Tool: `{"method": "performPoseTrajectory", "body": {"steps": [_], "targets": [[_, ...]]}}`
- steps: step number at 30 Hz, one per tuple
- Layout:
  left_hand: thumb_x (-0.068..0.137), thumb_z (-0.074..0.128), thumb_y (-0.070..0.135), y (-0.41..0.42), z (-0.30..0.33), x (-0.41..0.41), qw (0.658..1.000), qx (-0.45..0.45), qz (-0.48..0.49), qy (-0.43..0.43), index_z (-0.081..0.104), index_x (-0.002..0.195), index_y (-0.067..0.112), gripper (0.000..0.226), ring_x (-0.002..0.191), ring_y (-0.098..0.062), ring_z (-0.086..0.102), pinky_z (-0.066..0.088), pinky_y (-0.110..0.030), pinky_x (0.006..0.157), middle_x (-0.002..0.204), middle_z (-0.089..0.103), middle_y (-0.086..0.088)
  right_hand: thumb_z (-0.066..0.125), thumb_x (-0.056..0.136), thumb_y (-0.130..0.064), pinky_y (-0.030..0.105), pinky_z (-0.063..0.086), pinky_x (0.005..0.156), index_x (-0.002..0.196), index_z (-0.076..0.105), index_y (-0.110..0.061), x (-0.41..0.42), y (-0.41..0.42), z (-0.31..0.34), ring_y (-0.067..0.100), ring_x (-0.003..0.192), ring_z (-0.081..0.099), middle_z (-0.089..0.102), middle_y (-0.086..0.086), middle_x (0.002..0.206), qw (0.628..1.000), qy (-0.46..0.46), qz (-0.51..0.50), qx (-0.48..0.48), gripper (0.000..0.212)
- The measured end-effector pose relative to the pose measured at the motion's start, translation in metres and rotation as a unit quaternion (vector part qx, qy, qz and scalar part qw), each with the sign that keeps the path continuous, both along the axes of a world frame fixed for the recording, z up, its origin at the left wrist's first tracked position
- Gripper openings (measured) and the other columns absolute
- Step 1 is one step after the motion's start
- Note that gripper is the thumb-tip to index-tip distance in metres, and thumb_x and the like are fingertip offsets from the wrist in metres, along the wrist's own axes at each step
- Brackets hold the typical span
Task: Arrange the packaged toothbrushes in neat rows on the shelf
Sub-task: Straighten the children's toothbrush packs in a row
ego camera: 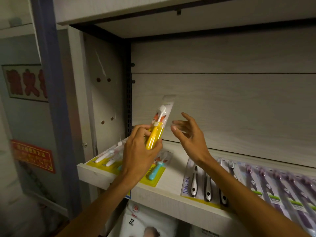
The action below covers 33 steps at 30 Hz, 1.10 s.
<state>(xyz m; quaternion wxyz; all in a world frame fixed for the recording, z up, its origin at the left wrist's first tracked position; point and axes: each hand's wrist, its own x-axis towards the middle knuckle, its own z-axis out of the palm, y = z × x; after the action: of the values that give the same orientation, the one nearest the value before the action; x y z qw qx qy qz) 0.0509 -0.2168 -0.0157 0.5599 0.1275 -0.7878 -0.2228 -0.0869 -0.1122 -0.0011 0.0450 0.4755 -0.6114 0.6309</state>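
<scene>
Left hand point(138, 151) grips yellow pack point(158, 127) above shelf point(164, 194) left end; right hand point(188, 132) released, empty. Right-side packs point(273, 185) rowed; left packs point(109, 156) unaligned, judging about half done

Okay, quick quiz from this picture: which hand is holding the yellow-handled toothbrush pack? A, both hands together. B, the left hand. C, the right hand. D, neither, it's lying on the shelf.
B: the left hand grips the yellow-handled toothbrush pack by its lower end, raised above the shelf, while the right hand hovers open beside the pack without touching it.
</scene>
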Motion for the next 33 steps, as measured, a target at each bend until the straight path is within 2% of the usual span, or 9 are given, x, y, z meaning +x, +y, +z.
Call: {"method": "performPoseTrajectory", "body": {"steps": [5, 7, 10, 14, 19, 23, 27, 30, 33], "targets": [[0.079, 0.074, 0.031, 0.016, -0.009, -0.011, 0.999, -0.039, -0.002, -0.004, 0.058, 0.099, 0.017, 0.029, 0.086, 0.003, 0.052, 0.042, -0.004, 0.068, 0.115, 0.054, 0.009, 0.069, 0.083, -0.020, 0.024, 0.057, 0.075, 0.131, 0.047, -0.020, 0.008, -0.003, 0.004, 0.015, 0.089, 0.071, 0.073, 0.002, 0.095, 0.994, -0.073, 0.084, -0.019, 0.052], [0.077, 0.074, 0.031, 0.020, -0.013, -0.017, 0.999, -0.043, -0.004, -0.017, 0.058, 0.104, 0.015, 0.035, 0.092, 0.000, 0.052, 0.040, -0.004, 0.072, 0.118, 0.055, 0.005, 0.072, 0.081, -0.014, 0.024, 0.057, 0.072, 0.123, 0.055, -0.019, 0.009, -0.004, 0.004, 0.015, 0.089, 0.071, 0.074, -0.001, 0.097, 0.991, -0.092, 0.095, -0.023, 0.045], [0.078, 0.073, 0.038, 0.019, -0.017, -0.021, 0.999, -0.033, -0.019, -0.036, 0.056, 0.111, 0.016, 0.043, 0.099, -0.002, 0.050, 0.039, -0.005, 0.077, 0.124, 0.052, 0.005, 0.073, 0.081, -0.011, 0.028, 0.058, 0.073, 0.125, 0.056, -0.013, 0.007, -0.006, 0.003, 0.015, 0.089, 0.071, 0.073, 0.001, 0.103, 0.989, -0.116, 0.088, -0.016, 0.047], [0.084, 0.054, 0.055, 0.010, -0.014, -0.015, 0.997, -0.045, -0.036, -0.054, 0.054, 0.108, 0.022, 0.041, 0.102, 0.002, 0.050, 0.042, -0.009, 0.080, 0.123, 0.049, 0.013, 0.070, 0.082, -0.007, 0.030, 0.059, 0.071, 0.121, 0.056, -0.009, 0.002, -0.008, 0.001, 0.017, 0.088, 0.072, 0.072, 0.006, 0.103, 0.988, -0.133, 0.080, -0.021, 0.041], [0.091, 0.060, 0.025, -0.038, -0.003, 0.005, 0.998, -0.013, 0.029, -0.053, 0.055, 0.104, 0.019, 0.014, 0.099, -0.007, 0.053, 0.042, -0.022, 0.082, 0.113, 0.055, 0.008, 0.068, 0.084, -0.004, 0.026, 0.058, 0.066, 0.112, 0.058, -0.015, -0.005, -0.008, -0.001, 0.014, 0.084, 0.072, 0.073, 0.003, 0.097, 0.987, -0.143, 0.059, -0.045, 0.032], [0.088, 0.063, 0.024, -0.071, -0.006, 0.019, 0.978, 0.041, 0.088, -0.185, 0.057, 0.098, 0.020, 0.012, 0.097, -0.010, 0.053, 0.036, -0.020, 0.076, 0.113, 0.056, 0.003, 0.070, 0.084, -0.009, 0.031, 0.059, 0.073, 0.112, 0.058, -0.017, -0.012, -0.007, -0.002, 0.012, 0.087, 0.071, 0.072, 0.001, 0.100, 0.987, -0.150, 0.019, -0.059, 0.032], [0.087, 0.060, 0.046, -0.077, -0.020, 0.024, 0.931, 0.081, 0.112, -0.338, 0.057, 0.094, 0.027, 0.021, 0.109, -0.015, 0.051, 0.042, -0.028, 0.085, 0.124, 0.055, 0.002, 0.070, 0.084, -0.010, 0.032, 0.060, 0.074, 0.108, 0.057, -0.022, -0.017, -0.005, -0.004, 0.009, 0.085, 0.071, 0.071, -0.004, 0.097, 0.986, -0.155, -0.008, -0.069, 0.029], [0.084, 0.056, 0.058, -0.074, -0.028, 0.025, 0.913, 0.070, 0.127, -0.382, 0.060, 0.101, 0.027, 0.035, 0.100, -0.010, 0.050, 0.038, -0.025, 0.077, 0.118, 0.058, 0.004, 0.070, 0.084, -0.011, 0.033, 0.060, 0.075, 0.108, 0.057, -0.023, -0.019, -0.004, -0.005, 0.011, 0.087, 0.070, 0.071, -0.003, 0.099, 0.985, -0.159, -0.020, -0.070, 0.030], [0.088, 0.055, 0.052, -0.071, -0.031, 0.025, 0.905, 0.050, 0.143, -0.397, 0.056, 0.110, 0.022, 0.038, 0.092, -0.008, 0.047, 0.035, -0.022, 0.073, 0.114, 0.058, 0.002, 0.069, 0.085, -0.012, 0.026, 0.059, 0.070, 0.111, 0.056, -0.021, -0.021, -0.003, -0.005, 0.007, 0.085, 0.070, 0.070, -0.004, 0.099, 0.983, -0.164, -0.027, -0.079, 0.031]]}}
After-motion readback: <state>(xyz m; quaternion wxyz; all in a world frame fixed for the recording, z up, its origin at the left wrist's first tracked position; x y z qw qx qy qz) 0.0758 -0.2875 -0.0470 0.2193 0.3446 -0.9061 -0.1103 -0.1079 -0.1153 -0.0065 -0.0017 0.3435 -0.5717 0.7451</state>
